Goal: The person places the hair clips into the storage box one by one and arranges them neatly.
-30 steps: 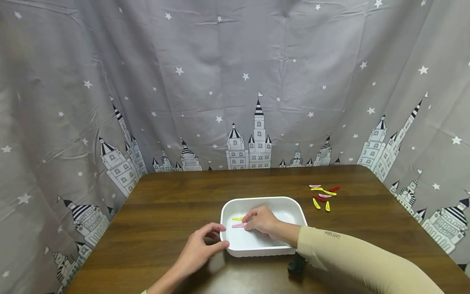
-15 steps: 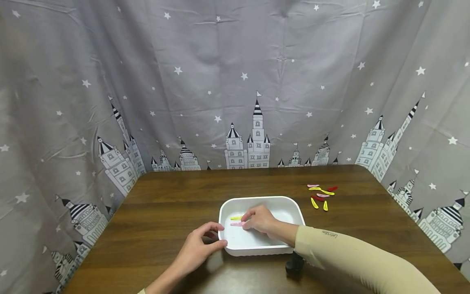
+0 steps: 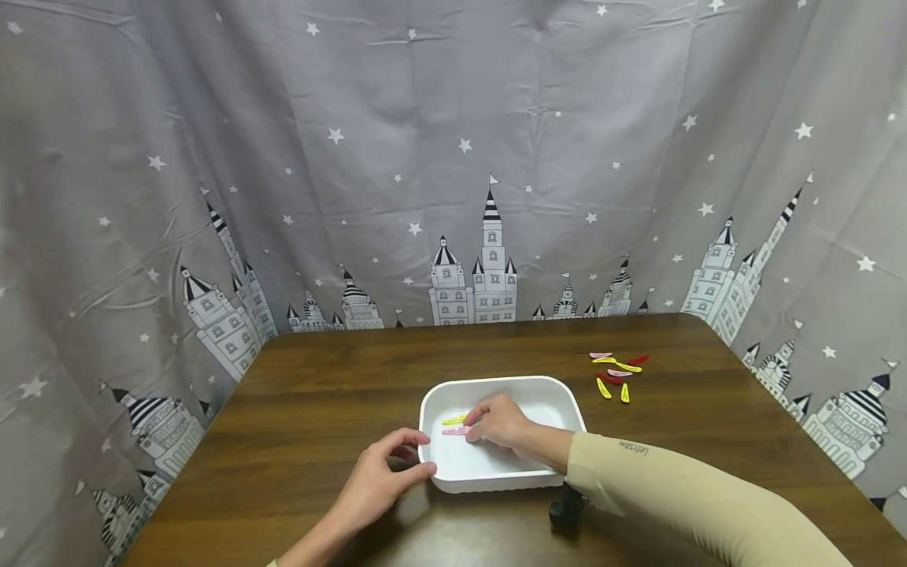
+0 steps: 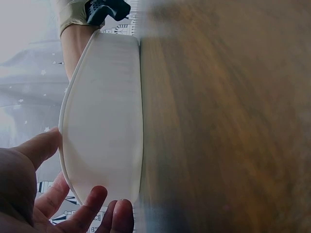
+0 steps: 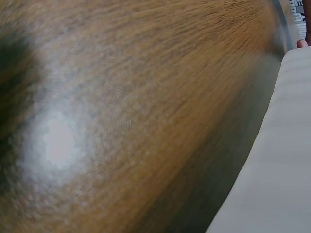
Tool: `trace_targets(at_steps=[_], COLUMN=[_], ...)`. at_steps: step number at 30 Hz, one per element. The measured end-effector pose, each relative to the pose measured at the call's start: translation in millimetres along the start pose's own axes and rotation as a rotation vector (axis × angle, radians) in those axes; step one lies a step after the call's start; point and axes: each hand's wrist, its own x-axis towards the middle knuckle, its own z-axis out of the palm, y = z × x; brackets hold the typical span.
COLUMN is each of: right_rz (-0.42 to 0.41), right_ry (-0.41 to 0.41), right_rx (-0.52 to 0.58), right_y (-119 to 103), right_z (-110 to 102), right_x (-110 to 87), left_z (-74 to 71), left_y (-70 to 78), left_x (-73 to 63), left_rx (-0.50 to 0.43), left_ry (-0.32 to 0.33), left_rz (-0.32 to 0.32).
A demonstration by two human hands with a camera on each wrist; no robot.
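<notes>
A white plastic tray (image 3: 496, 482) stands on the table in the head view. My left hand (image 3: 383, 475) grips its near left corner; in the left wrist view the thumb (image 4: 41, 148) presses the tray's rim while several fingers curl by its end wall. Inside the tray, my right hand (image 3: 500, 422) pinches the right end of a pink snap hair clip (image 3: 454, 431). Just behind that clip lies a yellow hair clip (image 3: 453, 420), its right end close to the right fingers. The right wrist view catches only the tray's outer wall (image 5: 272, 155) and the tabletop, not the pinch.
On the brown wooden table (image 3: 340, 378), right of the tray, lie loose yellow (image 3: 625, 393), red (image 3: 638, 359) and pink (image 3: 620, 372) hair clips, some touching or overlapping. A black device (image 3: 565, 510) hangs under the right wrist. Behind the table hangs a grey castle-print curtain (image 3: 397, 157).
The head view has shifted slightly, so everything sits a little further left in it. Both hands, the tray and the clips otherwise stay as they were.
</notes>
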Motion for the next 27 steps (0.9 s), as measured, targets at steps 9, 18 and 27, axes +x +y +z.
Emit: trace_targets(at_steps=[9,18,27], right_rz=[0.021,0.002,0.039], right_ry=[-0.002,-0.017,-0.046], right_rx=[0.057,0.043,0.084], right_y=[-6.9,-17.2,-25.8], right_z=[-2.4,-12.7,-31.7], right_x=[-3.9,-3.3,-9.2], left_z=[0.5,0.3,1.6], left_y=[0.6,1.7,2.4], left_x=[-0.7,-0.3,0.7], left_rx=[0.001,0.003,0.001], left_ry=[0.001,0.000,0.000], left_rz=[-0.008,-0.013,-0.025])
